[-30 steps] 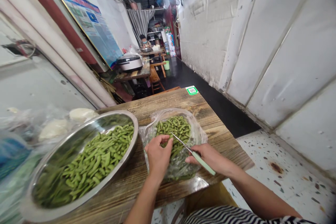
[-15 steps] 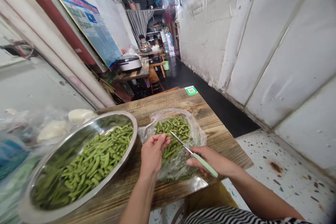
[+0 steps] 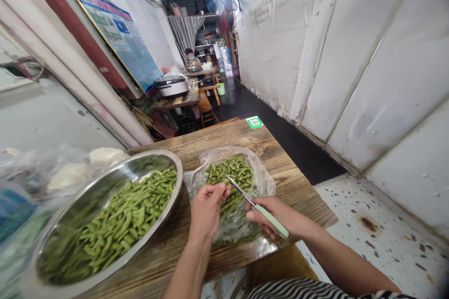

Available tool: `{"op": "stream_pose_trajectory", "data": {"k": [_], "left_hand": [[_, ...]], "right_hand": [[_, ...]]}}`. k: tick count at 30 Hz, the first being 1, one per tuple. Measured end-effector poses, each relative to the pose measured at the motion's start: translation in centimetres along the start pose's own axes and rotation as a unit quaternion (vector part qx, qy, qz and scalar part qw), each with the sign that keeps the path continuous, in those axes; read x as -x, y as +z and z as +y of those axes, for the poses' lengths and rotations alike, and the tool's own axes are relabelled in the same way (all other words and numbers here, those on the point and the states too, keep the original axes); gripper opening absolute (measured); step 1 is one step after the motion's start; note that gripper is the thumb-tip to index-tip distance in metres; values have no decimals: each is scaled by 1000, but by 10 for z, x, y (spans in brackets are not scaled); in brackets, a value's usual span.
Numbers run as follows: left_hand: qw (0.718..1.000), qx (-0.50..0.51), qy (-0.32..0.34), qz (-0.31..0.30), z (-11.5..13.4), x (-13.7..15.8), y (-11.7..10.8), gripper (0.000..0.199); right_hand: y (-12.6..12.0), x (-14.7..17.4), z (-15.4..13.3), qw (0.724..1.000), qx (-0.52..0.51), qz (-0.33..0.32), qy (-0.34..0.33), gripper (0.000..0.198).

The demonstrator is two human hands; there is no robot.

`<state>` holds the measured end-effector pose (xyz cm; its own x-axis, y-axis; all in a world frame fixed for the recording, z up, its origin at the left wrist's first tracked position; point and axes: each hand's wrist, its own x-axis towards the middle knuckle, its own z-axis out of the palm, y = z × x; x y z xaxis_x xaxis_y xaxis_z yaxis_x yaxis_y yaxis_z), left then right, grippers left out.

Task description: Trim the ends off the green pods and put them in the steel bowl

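Note:
My left hand (image 3: 209,201) is closed in a pinch over the bag, with a green edamame pod (image 3: 226,183) mostly hidden at its fingertips. Pale-green-handled scissors (image 3: 266,217) are in my right hand (image 3: 277,215), their blades pointing up and left, the tips close to my left fingers. Beneath both hands lies a clear plastic bag (image 3: 264,182), spread out and full of edamame pods (image 3: 233,168). To the left, a wide steel basin (image 3: 177,163) holds a heap of more edamame pods (image 3: 131,217).
Clear plastic bags with pale contents (image 3: 68,175) crowd the left side. A green QR card (image 3: 254,122) lies at the far corner of the wooden table (image 3: 291,182). Beyond stand a rice cooker (image 3: 171,86) on another table and a seated person (image 3: 191,60).
My left hand has shifted slightly to the right and down, and its fingertips have turned so less of the pod shows. The scissors have moved slightly left.

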<state>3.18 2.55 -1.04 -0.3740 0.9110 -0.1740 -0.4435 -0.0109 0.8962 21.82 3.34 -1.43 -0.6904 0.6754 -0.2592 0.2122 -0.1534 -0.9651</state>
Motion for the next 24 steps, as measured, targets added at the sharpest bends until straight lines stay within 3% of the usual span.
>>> {"op": "stream_pose_trajectory", "data": {"k": [11, 14, 16, 18, 20, 24], "left_hand": [[1000, -12, -8, 0, -3, -4, -4, 28], [1000, -11, 2, 14, 0, -12, -11, 28], [999, -46, 17, 18, 2, -19, -15, 32], [989, -143, 48, 6, 2, -27, -18, 36], [952, -288, 104, -10, 0, -35, -17, 34], [811, -541, 219, -45, -6, -50, -10, 17]], "right_hand": [[0, -8, -1, 999, -28, 1, 22, 39], [-3, -14, 0, 998, -45, 43, 16, 38], [-8, -16, 2, 996, -47, 79, 3, 38], [-14, -16, 3, 995, -46, 87, -4, 38], [-18, -14, 6, 996, -47, 74, -4, 38], [-21, -12, 12, 997, -47, 68, 1, 40]]}}
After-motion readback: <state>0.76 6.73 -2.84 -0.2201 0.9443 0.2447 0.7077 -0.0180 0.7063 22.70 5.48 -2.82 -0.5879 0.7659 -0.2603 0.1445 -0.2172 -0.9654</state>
